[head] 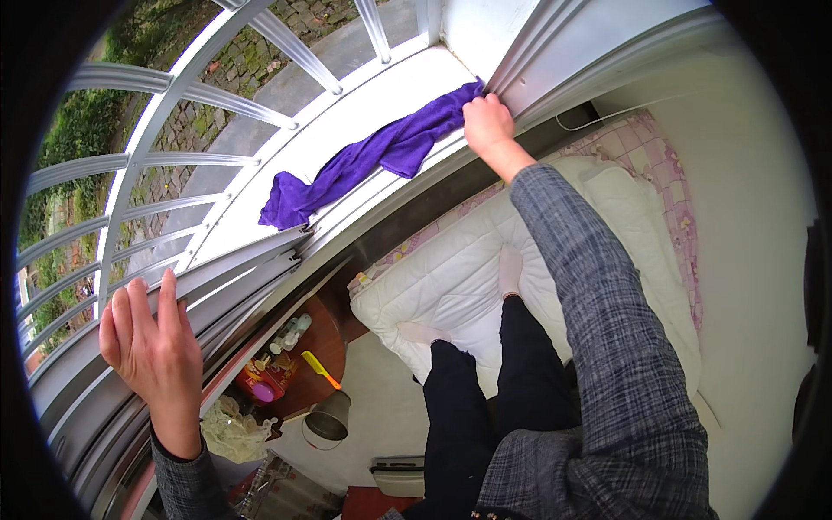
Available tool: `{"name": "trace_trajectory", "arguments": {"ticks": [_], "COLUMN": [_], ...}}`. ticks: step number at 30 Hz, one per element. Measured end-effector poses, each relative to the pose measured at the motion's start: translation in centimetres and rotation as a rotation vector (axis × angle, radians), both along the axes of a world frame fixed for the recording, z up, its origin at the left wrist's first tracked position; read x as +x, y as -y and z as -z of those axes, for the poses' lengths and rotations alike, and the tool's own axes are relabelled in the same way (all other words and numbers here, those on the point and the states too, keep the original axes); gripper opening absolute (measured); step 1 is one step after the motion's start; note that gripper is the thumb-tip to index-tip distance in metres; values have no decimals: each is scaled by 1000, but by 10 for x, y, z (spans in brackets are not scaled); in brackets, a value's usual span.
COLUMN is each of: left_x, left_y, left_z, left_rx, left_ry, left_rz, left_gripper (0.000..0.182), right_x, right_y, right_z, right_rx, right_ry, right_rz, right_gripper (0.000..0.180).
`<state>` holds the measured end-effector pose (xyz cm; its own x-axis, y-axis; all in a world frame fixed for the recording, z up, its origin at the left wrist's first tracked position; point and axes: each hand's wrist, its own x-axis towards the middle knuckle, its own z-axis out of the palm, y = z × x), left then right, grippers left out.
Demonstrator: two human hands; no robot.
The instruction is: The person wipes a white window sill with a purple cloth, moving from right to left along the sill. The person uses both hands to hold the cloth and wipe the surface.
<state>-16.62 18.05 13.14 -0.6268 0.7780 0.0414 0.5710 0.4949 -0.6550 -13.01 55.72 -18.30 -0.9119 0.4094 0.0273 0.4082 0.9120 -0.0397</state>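
A purple cloth lies stretched and twisted along the white window sill, outside the sliding track. My right hand grips its far end beside the window's side frame, knuckles up. On the other side, my left hand rests with bent fingers hooked over the top edge of the sliding window sash. The cloth's near end bunches by the end of that sash. The palm side of both hands is hidden.
White metal window bars curve outside the sill. Below me, my feet stand on a white quilt over a bed. Lower left are a wooden table with a yellow comb, a metal bucket and a suitcase.
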Motion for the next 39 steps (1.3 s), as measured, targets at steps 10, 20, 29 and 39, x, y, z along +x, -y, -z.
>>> {"name": "trace_trajectory", "arguments": {"ticks": [10,20,29,39], "left_x": [-2,-1,0,0], "left_y": [-1,-2,11,9], "left_z": [-1,0,0,1], "left_rx": [-15,7,-20,-27], "left_ry": [1,-10,16,15], "left_rz": [19,24,-48,-31], "left_gripper": [35,33,35,35], "right_x": [-27,32,14,42], "right_y": [154,13,116,118], "right_z": [9,-20,-15,-1], "right_rx": [-490,-10,-386,-211], "right_ry": [-293,171,28,-70], "right_rz": [-434,66,-48,-282], "right_gripper": [8,18,13,11]}}
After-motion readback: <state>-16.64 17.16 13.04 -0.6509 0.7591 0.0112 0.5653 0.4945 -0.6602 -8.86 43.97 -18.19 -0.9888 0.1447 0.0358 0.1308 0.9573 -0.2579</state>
